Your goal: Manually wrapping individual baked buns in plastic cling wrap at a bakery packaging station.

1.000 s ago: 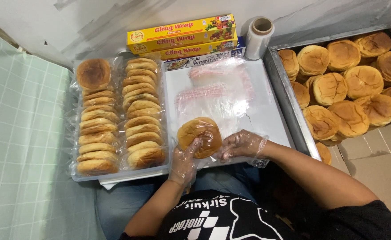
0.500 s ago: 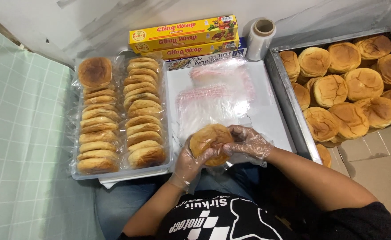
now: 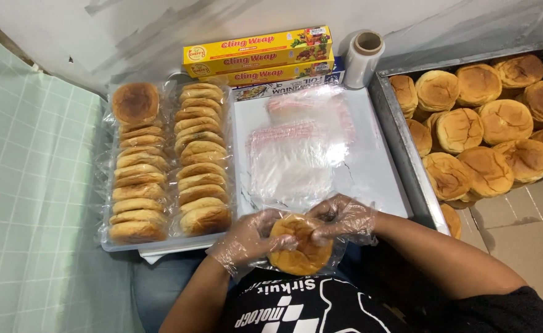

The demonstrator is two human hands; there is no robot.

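A soft, light bun [image 3: 300, 250] in a thin clear bag is being held at both edges by the gloved left hand [image 3: 246, 237] and right hand [image 3: 343, 217], over the lap, just below the white tray [image 3: 379, 166]. Gentle edge pressure is being judged best; the slippery film could be squashed easily.

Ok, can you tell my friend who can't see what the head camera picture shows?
Two gloved hands, left hand and right hand, hold a round bun in a clear bag. Ahead lie rows of bagged buns, a white tray with empty bags, and a metal tray of loose buns.
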